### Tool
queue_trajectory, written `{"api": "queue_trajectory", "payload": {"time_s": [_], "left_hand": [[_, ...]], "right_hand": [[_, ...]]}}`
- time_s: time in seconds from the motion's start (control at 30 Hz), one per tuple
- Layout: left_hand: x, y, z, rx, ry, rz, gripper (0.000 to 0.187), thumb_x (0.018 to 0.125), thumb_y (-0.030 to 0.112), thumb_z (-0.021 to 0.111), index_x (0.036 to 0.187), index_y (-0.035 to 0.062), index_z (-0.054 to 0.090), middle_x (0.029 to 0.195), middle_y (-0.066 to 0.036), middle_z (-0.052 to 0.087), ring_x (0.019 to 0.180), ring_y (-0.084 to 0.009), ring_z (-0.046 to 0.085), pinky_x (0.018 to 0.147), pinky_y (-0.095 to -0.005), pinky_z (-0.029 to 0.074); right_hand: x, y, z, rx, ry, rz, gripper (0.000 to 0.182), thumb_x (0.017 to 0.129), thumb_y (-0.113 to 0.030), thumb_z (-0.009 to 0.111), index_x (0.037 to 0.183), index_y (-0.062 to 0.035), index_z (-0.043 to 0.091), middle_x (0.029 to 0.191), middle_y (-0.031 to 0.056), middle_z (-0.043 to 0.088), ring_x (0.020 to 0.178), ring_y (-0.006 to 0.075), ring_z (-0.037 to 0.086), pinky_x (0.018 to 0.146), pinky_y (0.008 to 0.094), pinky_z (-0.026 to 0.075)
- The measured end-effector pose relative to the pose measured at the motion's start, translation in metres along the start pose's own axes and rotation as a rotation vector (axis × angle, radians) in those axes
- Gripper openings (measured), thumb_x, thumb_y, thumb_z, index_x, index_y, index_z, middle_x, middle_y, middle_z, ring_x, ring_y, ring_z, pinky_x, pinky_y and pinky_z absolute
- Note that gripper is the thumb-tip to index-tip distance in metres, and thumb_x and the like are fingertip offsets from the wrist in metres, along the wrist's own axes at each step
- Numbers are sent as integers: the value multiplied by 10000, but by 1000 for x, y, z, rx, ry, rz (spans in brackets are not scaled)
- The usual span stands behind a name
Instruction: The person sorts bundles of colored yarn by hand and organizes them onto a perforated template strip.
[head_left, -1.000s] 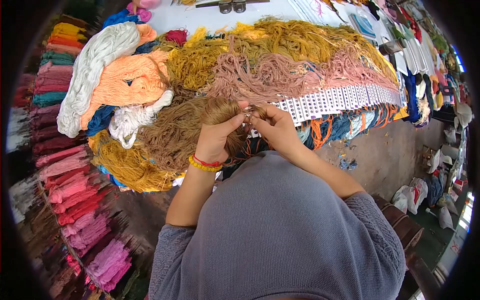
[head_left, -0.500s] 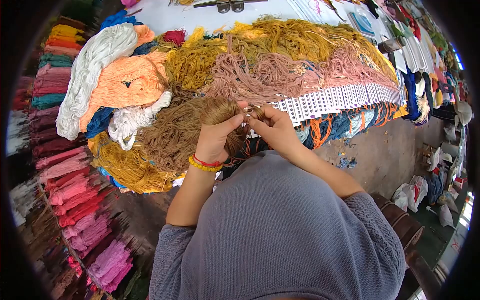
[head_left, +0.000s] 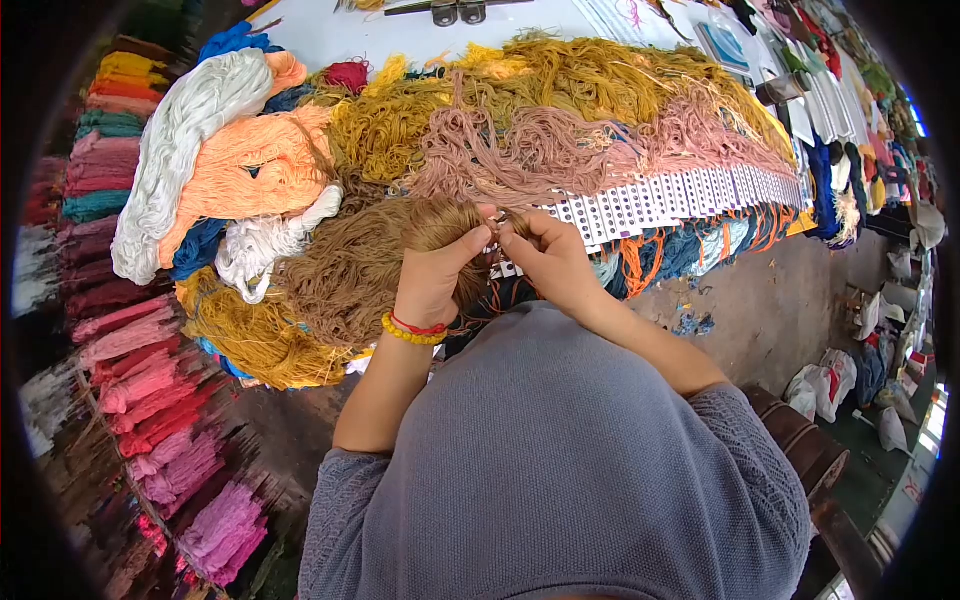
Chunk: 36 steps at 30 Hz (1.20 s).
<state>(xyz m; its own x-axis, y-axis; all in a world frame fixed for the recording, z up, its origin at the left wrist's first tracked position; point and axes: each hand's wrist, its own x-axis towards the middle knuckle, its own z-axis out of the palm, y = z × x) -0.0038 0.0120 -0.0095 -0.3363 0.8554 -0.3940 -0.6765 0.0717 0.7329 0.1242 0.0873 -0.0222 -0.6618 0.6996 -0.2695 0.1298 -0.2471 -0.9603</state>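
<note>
Now I watch the left hand (head_left: 432, 280) clasp a brown thread bundle (head_left: 440, 226) while the right hand (head_left: 558, 262) pinches its strands, just beside white dotted cards (head_left: 655, 208).

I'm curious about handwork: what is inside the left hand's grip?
A glossy brown thread bundle shows in the left hand. The hand itself hides the part against the palm.

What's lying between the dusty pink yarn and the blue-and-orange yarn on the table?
The head view shows a row of white dotted cards there.
</note>
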Motion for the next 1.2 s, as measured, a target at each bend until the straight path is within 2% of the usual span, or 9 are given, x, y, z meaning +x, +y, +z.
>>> {"api": "queue_trajectory", "payload": {"time_s": [0.57,0.67,0.77,0.83,0.87,0.93,1.0,1.1,1.2], "left_hand": [[2,-4,4,29,45,73,234,751,-38,584,984,-11,575,922,-53,607,803,-118,570,731,-250,465],[4,-4,-3,-18,8,18,230,765,-27,543,994,-25,564,891,-57,604,794,-127,574,713,-261,463],[5,-1,-6,-247,-68,-56,234,776,11,513,1000,-45,547,784,-42,575,732,-145,563,671,-269,457],[1,3,-5,-233,-166,-73,240,797,69,512,1001,-53,538,672,-17,501,647,-146,520,639,-278,447],[0,4,-9,-234,-165,-73,240,797,69,512,1001,-53,538,672,-17,501,647,-146,520,639,-278,447],[-1,7,-26,-119,-158,-208,252,801,106,531,998,-49,540,615,-5,443,581,-126,464,609,-286,441],[6,-2,-42,-83,-183,-236,213,807,147,547,945,-15,557,575,12,407,542,-100,427,574,-277,428],[18,-14,-67,-378,-183,-302,149,830,200,533,788,57,535,538,58,359,474,-72,352,517,-250,387],[20,17,-125,-489,-22,-170,213,843,178,496,644,111,461,514,65,339,445,-54,328,473,-214,337]], "right_hand": [[2,5,-2,-5,27,-52,122,834,-108,540,755,-17,556,587,-58,447,506,10,353,443,176,272],[2,1,-4,105,33,5,113,832,-105,540,763,-16,555,577,-53,444,497,18,371,439,177,284],[4,-18,-11,700,-145,294,108,824,-96,543,748,-20,545,578,-40,452,497,23,390,441,176,295],[7,-25,-15,212,-204,177,102,798,-85,564,723,-26,529,595,-24,471,495,25,388,438,177,302],[12,-18,-23,-266,-156,-114,91,760,-67,582,712,-26,516,656,-13,510,488,32,391,427,180,309],[26,-23,-30,-494,5,-496,85,734,-45,586,711,-19,509,755,-4,543,482,39,396,429,183,324],[32,-30,-25,-479,28,-486,75,730,-28,562,701,-24,493,839,26,558,486,46,413,437,186,338],[43,-25,-6,688,-308,8,17,745,-29,489,735,-38,479,839,98,563,453,71,389,426,204,350],[66,-2,-41,1045,-158,158,52,754,-85,506,756,-34,498,691,42,519,460,69,356,415,193,312]]}}
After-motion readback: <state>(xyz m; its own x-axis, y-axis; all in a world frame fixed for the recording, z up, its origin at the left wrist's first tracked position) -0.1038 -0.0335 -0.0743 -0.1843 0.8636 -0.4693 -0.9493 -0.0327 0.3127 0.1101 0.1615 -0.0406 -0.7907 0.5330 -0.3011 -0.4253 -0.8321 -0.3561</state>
